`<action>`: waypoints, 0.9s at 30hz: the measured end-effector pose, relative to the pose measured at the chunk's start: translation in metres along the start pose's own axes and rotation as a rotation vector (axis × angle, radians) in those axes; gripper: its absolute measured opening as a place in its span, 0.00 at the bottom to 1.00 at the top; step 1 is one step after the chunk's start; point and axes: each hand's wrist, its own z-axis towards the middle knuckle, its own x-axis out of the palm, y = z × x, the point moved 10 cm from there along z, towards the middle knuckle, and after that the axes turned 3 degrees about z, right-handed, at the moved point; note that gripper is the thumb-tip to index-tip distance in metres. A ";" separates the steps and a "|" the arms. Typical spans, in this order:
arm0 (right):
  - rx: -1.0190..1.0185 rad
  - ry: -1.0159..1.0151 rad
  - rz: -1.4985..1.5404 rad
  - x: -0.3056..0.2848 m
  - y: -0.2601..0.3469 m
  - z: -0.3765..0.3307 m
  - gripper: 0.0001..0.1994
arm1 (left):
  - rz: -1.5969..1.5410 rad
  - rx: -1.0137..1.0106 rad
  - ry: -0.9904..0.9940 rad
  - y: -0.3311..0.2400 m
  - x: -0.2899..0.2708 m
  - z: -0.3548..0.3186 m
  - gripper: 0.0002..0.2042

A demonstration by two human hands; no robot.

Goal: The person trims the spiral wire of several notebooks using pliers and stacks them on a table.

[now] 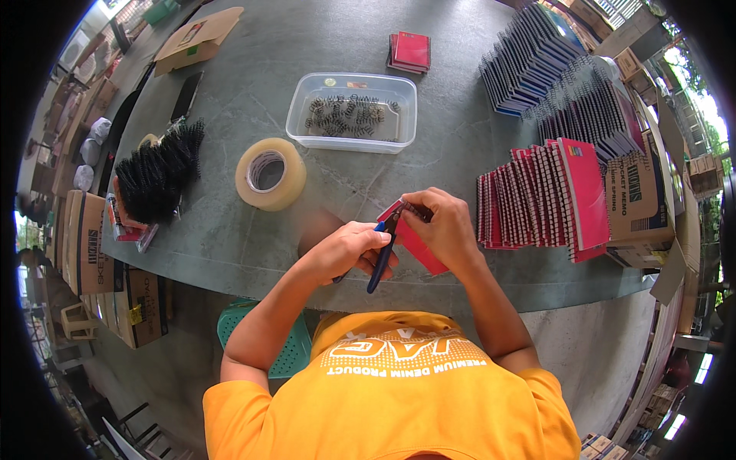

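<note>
My left hand (354, 249) is closed around a pair of pliers with dark blue handles (379, 269). Their jaws meet the upper corner of a small red notebook (420, 253), close to its bound edge. Fingers of my right hand (443, 224) pinch that notebook near the same corner, right beside the jaws. What exactly lies between the jaws is too small to tell. Just beyond my hands stands a clear plastic tub (294, 141) holding short pieces of dark wire coil (345, 115). A large roll of packing tape (249, 182) lies to the left of the tub.
On the right stand rows of red spiral notebooks (586, 195) and darker spiral notebooks (533, 57), beside a cardboard box (640, 195). A heap of black coils (159, 180) lies at the left. Farther back are a small red stack (412, 51) and flattened cardboard (201, 38).
</note>
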 end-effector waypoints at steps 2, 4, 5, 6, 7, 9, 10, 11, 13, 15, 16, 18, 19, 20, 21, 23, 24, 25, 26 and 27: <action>-0.036 -0.022 -0.028 0.000 0.001 -0.001 0.10 | -0.064 -0.019 0.033 -0.002 0.004 -0.003 0.20; -0.051 -0.040 -0.059 0.001 0.002 -0.002 0.10 | -0.081 -0.043 0.026 -0.002 0.006 -0.004 0.18; -0.048 -0.047 -0.074 0.001 0.001 -0.003 0.10 | -0.089 -0.055 0.023 -0.002 0.006 -0.004 0.18; -0.047 -0.052 -0.087 0.002 0.001 -0.004 0.10 | -0.015 -0.022 0.002 -0.004 0.004 -0.004 0.18; -0.066 -0.065 -0.113 0.004 0.003 -0.005 0.10 | 0.060 0.012 -0.019 -0.006 0.002 -0.004 0.17; -0.099 -0.095 -0.171 0.006 0.002 -0.008 0.09 | 0.637 0.114 -0.245 -0.023 -0.003 -0.008 0.17; -0.104 -0.099 -0.177 0.008 0.001 -0.008 0.09 | 0.846 0.226 -0.416 -0.030 -0.003 -0.012 0.17; -0.108 -0.104 -0.183 0.011 -0.002 -0.008 0.09 | 1.054 0.340 -0.588 -0.036 -0.004 -0.017 0.17; -0.092 -0.100 -0.112 0.008 -0.006 -0.004 0.10 | 1.003 0.426 -0.617 -0.034 -0.006 -0.014 0.20; -0.039 -0.081 0.041 0.000 -0.018 0.000 0.10 | 0.933 0.411 -0.559 -0.033 -0.008 -0.009 0.23; 0.095 -0.115 0.148 -0.009 -0.037 0.004 0.10 | 0.888 0.351 -0.481 -0.035 -0.012 -0.009 0.25; 0.350 -0.185 0.371 -0.020 -0.076 0.016 0.11 | 0.855 0.411 -0.514 -0.040 -0.013 -0.016 0.31; 0.386 -0.181 0.423 -0.020 -0.081 0.018 0.12 | 0.931 0.611 -0.592 -0.051 -0.003 -0.028 0.30; 0.422 -0.178 0.475 -0.019 -0.086 0.018 0.12 | 0.999 0.815 -0.668 -0.058 0.010 -0.041 0.29; 0.452 -0.167 0.530 -0.016 -0.088 0.019 0.13 | 1.062 1.023 -0.750 -0.065 0.024 -0.056 0.29; 0.471 -0.180 0.679 -0.007 -0.100 0.016 0.10 | 1.029 0.978 -0.741 -0.060 0.024 -0.049 0.27; 0.483 -0.194 0.766 -0.003 -0.102 0.014 0.10 | 0.943 0.914 -0.694 -0.053 0.018 -0.041 0.26; 0.494 -0.206 0.854 0.001 -0.104 0.012 0.10 | 0.856 0.851 -0.649 -0.046 0.012 -0.035 0.25; 0.494 -0.208 0.843 -0.001 -0.104 0.010 0.10 | 0.826 0.880 -0.653 -0.047 0.009 -0.038 0.24; 0.496 -0.214 0.832 -0.007 -0.104 0.007 0.10 | 0.796 0.908 -0.652 -0.050 0.008 -0.042 0.23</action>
